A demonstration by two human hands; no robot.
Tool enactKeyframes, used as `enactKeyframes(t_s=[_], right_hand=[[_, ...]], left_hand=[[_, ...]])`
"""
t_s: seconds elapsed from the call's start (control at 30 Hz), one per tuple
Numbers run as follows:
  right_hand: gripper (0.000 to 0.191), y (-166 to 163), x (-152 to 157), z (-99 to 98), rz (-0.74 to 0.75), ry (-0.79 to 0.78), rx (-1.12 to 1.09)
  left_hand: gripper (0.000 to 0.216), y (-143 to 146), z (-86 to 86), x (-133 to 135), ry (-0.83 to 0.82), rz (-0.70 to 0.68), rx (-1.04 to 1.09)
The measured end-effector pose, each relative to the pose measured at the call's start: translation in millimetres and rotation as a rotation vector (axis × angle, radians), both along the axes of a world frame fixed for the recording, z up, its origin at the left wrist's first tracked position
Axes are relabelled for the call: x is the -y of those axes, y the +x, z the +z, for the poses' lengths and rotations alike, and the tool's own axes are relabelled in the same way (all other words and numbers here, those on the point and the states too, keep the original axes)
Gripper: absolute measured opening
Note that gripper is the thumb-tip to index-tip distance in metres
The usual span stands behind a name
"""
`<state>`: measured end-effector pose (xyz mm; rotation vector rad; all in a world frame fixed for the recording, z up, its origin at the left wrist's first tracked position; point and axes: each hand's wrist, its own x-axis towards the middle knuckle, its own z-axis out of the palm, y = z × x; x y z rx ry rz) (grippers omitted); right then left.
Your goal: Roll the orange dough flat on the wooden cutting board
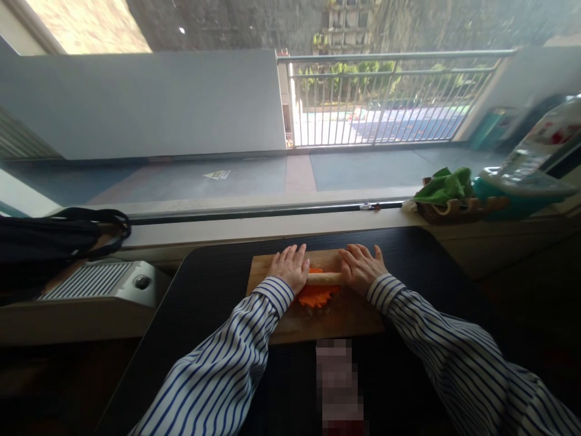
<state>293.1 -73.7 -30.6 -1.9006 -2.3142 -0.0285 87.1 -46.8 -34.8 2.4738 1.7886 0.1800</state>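
Note:
A pale wooden rolling pin (324, 279) lies across a flattened orange sheet (318, 298) with ragged edges, dough or clay, I cannot tell which. Under both sits a wooden board (327, 326). My left hand (290, 266) rests palm down over the pin's left end, its fingers stretched forward. Over the right end lies my right hand (362, 266), palm down with the fingers spread. The pin's ends are hidden beneath my palms. Part of the orange sheet shows behind the pin, and more of it in front.
The board lies on a black table (209, 303). A pixelated pinkish strip (338, 381) lies before it. On the window sill at right are a basket (447, 209) with green cloth (447, 184), a teal container (499, 197) and a plastic bottle (540, 145). A black bag (49, 248) is at left.

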Motion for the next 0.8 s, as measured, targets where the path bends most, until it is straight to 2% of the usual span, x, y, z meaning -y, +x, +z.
enactKeyframes(t_s=[0.33,0.67,0.8], right_hand=[[0.049,-4.4,22.2,-2.3,-0.009,-0.048,0.073],[0.055,-9.0,50.5,-7.7,-0.010,-0.058,0.066],[0.057,-10.1,62.6,-9.4,-0.002,-0.104,0.063]], left_hand=[[0.053,-3.6,1.3,21.4,0.020,-0.057,-0.041],[0.056,-7.2,-2.6,43.6,0.133,-0.098,-0.060],[0.058,-9.9,-0.9,53.4,0.100,-0.121,-0.086]])
